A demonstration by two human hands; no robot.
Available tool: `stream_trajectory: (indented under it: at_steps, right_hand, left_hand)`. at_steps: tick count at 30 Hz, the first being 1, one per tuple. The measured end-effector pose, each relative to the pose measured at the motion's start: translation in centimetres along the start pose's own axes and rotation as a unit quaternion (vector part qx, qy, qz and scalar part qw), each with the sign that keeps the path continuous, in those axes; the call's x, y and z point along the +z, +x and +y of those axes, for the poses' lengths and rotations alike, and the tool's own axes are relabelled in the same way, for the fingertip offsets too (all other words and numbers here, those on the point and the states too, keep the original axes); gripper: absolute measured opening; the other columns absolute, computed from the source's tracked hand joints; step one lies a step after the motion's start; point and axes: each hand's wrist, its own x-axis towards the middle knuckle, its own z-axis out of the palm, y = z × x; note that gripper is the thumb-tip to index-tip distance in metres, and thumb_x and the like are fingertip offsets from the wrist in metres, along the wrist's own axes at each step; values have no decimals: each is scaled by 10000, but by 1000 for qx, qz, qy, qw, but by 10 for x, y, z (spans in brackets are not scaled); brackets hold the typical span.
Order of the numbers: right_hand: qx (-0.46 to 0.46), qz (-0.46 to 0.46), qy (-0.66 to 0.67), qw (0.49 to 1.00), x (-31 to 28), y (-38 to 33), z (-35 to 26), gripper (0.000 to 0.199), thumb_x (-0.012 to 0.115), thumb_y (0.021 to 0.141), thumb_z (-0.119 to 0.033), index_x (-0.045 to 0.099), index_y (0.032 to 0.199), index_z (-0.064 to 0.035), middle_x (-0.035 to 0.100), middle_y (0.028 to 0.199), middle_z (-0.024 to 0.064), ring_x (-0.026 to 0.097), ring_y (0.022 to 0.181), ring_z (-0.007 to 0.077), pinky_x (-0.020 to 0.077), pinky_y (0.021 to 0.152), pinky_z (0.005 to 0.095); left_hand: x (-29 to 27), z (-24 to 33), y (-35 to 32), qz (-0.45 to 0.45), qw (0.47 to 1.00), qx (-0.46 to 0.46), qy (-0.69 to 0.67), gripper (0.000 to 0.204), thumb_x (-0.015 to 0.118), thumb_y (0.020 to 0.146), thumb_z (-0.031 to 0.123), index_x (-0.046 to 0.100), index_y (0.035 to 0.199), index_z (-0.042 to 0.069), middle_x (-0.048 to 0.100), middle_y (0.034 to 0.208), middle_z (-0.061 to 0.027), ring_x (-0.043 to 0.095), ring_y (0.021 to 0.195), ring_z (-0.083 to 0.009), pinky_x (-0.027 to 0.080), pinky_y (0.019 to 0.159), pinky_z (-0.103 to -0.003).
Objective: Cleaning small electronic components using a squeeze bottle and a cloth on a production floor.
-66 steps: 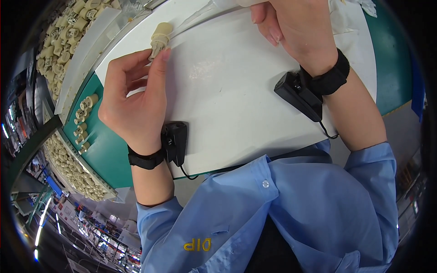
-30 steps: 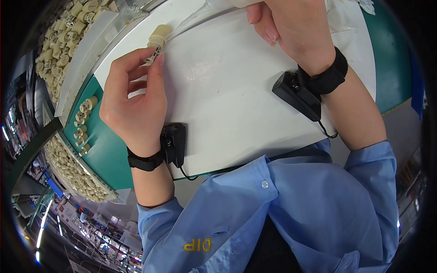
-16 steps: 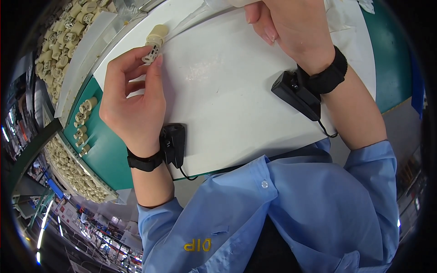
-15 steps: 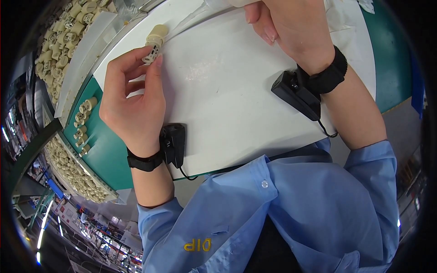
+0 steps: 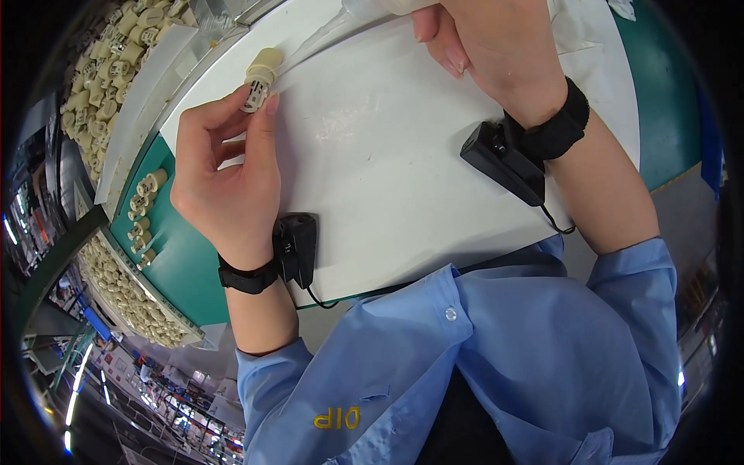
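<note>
My left hand (image 5: 229, 167) pinches a small cream plastic cylinder (image 5: 262, 76) between thumb and fingertips. It is tilted, with a plain rounded end pointing up and a slotted white lower end by my fingers. My right hand (image 5: 496, 58), at the top edge, is closed around a translucent bottle (image 5: 380, 8) with a long tapered nozzle (image 5: 316, 36). The nozzle's thin tip reaches the right side of the cylinder; whether it touches is too fine to tell. Most of the bottle lies beyond the frame or behind my hand.
A white sheet (image 5: 372, 170) covers much of the green table (image 5: 182, 271). Several similar cylinders (image 5: 142, 205) stand in a row left of my left hand. Heaped parts fill a bin (image 5: 143, 108) at upper left and another (image 5: 128, 298) below it. White cloth (image 5: 577, 31) lies at upper right.
My left hand has turned the cylinder slightly and shifted it a little down and left. The nozzle and my right hand have moved only slightly left.
</note>
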Motion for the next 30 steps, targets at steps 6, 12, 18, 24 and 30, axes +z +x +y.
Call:
stream_trajectory:
  at_steps: [6, 12, 18, 24, 30]
  right_hand:
    - [6, 6, -10, 1000, 1, 0, -2, 312, 737, 965, -305, 652, 811, -47, 579, 564, 34, 451, 355, 75, 317, 315, 237]
    - [-7, 7, 3, 1000, 0, 1, -1, 326, 738, 963, -315, 645, 804, -46, 576, 561, 33, 452, 353, 77, 315, 314, 239]
    - [-13, 7, -5, 1000, 0, -1, -1, 337, 738, 963, -324, 639, 797, -48, 572, 558, 29, 455, 357, 76, 316, 316, 237]
    - [-9, 1, -18, 1000, 1, -1, -1, 331, 735, 965, -320, 640, 793, -54, 571, 555, 28, 458, 362, 74, 320, 324, 234]
    - [-14, -3, 6, 1000, 0, 1, -1, 331, 731, 967, -315, 642, 780, -56, 575, 555, 32, 442, 348, 80, 324, 323, 239]
  left_hand:
    - [0, -2, -1, -3, 999, -20, -26, 189, 837, 852, 42, 707, 984, 4, 747, 865, -64, 736, 775, -107, 597, 641, -232]
    - [0, -1, -1, -8, 1000, -8, -19, 191, 840, 851, 48, 708, 982, 7, 748, 855, -62, 735, 762, -108, 597, 645, -232]
    - [0, -3, -1, 1, 999, -20, -28, 202, 848, 850, 65, 707, 983, 6, 747, 841, -60, 731, 754, -103, 589, 644, -226]
    - [1, -4, -2, 8, 999, -38, -37, 211, 854, 849, 78, 707, 980, 4, 748, 832, -55, 726, 748, -93, 580, 656, -217]
    - [0, -3, -2, 19, 998, -50, -39, 214, 854, 853, 81, 710, 991, 2, 751, 826, -51, 720, 739, -87, 569, 654, -211]
